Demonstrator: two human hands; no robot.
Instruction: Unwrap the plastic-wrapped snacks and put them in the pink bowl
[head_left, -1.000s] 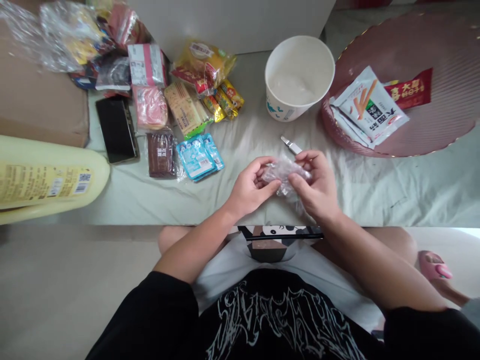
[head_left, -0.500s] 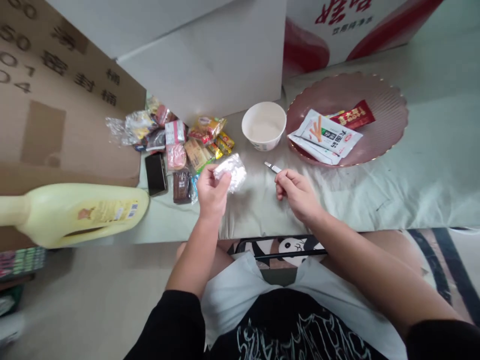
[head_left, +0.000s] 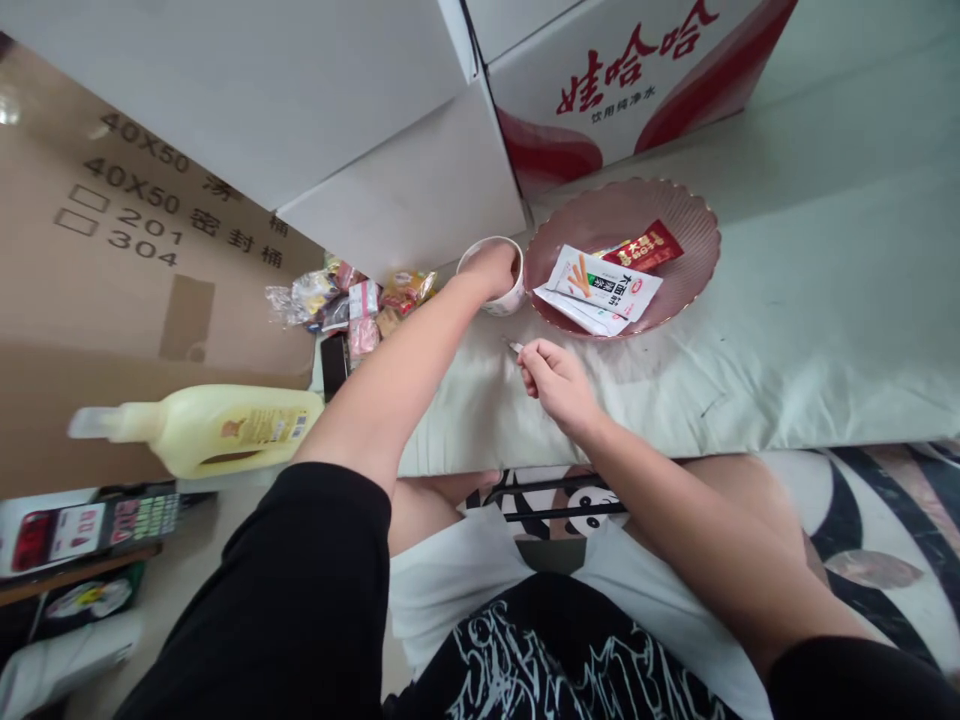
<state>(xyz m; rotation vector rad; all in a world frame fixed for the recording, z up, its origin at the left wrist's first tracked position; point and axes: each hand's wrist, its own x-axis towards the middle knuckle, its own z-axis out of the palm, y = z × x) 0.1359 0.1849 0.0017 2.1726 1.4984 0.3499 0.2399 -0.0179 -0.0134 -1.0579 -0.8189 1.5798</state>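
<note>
My left hand reaches down into a white paper bowl; its fingers are hidden inside, so what they hold cannot be seen. My right hand is closed around a small knife, its short pale tip pointing left just in front of the bowl. To the bowl's right stands a pink scalloped plate bearing white snack packets and a red packet. Several small wrapped snacks lie in a pile on the left, partly covered by my left forearm.
A yellow bottle lies on its side at the left edge, near a dark phone-like object. Behind stand a brown carton, a white box and a red-and-white carton. Pale cloth covers the surface.
My left hand has moved from in front of the snack pile into the bowl; the clear crinkled wrapper it held is out of sight. The right hand still grips the knife. The view has shifted.
</note>
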